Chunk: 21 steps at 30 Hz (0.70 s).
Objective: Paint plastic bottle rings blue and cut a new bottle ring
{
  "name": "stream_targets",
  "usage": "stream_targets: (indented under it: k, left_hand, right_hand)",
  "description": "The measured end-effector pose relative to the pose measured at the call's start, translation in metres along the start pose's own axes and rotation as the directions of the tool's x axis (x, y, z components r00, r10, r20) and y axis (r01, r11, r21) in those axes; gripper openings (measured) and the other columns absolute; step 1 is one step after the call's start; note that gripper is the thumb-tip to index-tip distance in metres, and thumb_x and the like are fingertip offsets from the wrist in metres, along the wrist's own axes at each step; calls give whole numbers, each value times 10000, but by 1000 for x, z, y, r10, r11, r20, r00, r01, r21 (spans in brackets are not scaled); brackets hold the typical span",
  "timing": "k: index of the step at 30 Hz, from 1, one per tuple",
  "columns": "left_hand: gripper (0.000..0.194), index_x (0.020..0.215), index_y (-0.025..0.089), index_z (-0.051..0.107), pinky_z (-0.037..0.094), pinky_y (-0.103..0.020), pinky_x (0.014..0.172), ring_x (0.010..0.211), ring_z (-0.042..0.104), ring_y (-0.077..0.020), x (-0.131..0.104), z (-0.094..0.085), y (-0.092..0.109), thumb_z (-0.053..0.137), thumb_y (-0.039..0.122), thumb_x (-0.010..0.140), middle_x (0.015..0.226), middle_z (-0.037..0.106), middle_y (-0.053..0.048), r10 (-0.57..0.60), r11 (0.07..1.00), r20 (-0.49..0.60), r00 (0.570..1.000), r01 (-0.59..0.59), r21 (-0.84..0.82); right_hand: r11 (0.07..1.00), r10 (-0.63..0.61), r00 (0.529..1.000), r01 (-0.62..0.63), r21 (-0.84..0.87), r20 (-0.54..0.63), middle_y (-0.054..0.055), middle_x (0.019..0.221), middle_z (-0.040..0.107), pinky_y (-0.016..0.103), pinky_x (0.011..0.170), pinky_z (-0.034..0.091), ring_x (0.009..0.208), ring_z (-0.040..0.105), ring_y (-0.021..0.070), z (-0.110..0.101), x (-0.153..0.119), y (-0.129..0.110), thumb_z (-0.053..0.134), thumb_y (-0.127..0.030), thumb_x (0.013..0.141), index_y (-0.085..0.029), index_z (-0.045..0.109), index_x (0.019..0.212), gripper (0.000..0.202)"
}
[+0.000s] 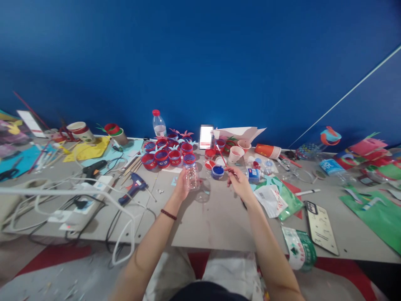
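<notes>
My left hand (181,186) is wrapped around a clear plastic bottle piece (191,177), held tilted over the table. Its upper rim looks blue and red. In my right hand (238,180), the fingers are pinched on a thin red paintbrush (222,156). Close by the right fingertips stands an open jar of blue paint (217,172); whether the brush touches the paint is hard to tell. Behind it are a red paint jar (210,154) and a white-topped pot (221,161). Several red and blue painted cups (162,159) with paper leaves stand beyond my left hand.
Left lie a blue glue gun (134,188), a white power strip (84,205) and looping cables. A red-capped bottle (159,124) stands near the blue wall. To the right are paper cups (267,151), a labelled bottle (253,174), plastic packets (272,200) and a phone (321,228).
</notes>
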<state>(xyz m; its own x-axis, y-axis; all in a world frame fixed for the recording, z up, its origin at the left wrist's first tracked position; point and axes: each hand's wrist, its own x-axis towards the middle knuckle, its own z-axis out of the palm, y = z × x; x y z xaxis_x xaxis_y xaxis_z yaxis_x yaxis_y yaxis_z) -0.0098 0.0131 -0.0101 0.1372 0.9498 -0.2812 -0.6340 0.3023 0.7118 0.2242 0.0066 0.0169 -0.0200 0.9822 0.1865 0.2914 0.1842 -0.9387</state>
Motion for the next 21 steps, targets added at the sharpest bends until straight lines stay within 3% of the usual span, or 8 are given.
stream_targets:
  k: [4,10,13,18,21]
  left_hand:
    - [444,1058,156,655,560,-364,649,629,689,-217,-1,0,-1,521,534,866,726,668,-44,-18,1000,24,1000,18,-18]
    - [457,1085,142,656,559,-375,674,653,699,-233,-2,0,0,519,519,866,737,679,-55,-31,1000,40,999,31,-5]
    - [478,1065,127,667,558,-362,676,656,697,-228,0,-1,-3,505,532,870,724,678,-56,-28,1000,65,998,28,-9]
    - [457,995,123,673,562,-368,700,709,704,-233,3,-3,-5,462,517,900,785,712,-93,-72,997,25,997,73,-26]
    - [448,979,118,665,564,-376,765,808,715,-243,5,-3,-6,452,506,908,852,723,-110,-81,995,44,996,83,-52]
  right_hand:
    - [932,6,1000,-6,362,-1,-32,602,562,280,521,483,534,542,130,-6,3,-17,564,-356,792,-203,663,932,230]
    - [842,-84,990,131,523,-112,16,717,654,327,612,514,663,620,167,-18,6,-21,611,-333,771,-222,679,868,162]
    - [839,-118,971,209,503,-205,34,771,677,344,637,516,717,637,185,-18,8,-6,606,-348,789,-226,666,893,171]
    - [946,-80,909,198,256,-409,13,773,636,309,619,503,688,610,167,-7,11,22,709,-424,726,-218,582,886,290]
    - [971,-102,889,187,151,-446,2,761,600,318,646,504,660,591,156,-1,9,34,555,-507,840,-221,520,901,295]
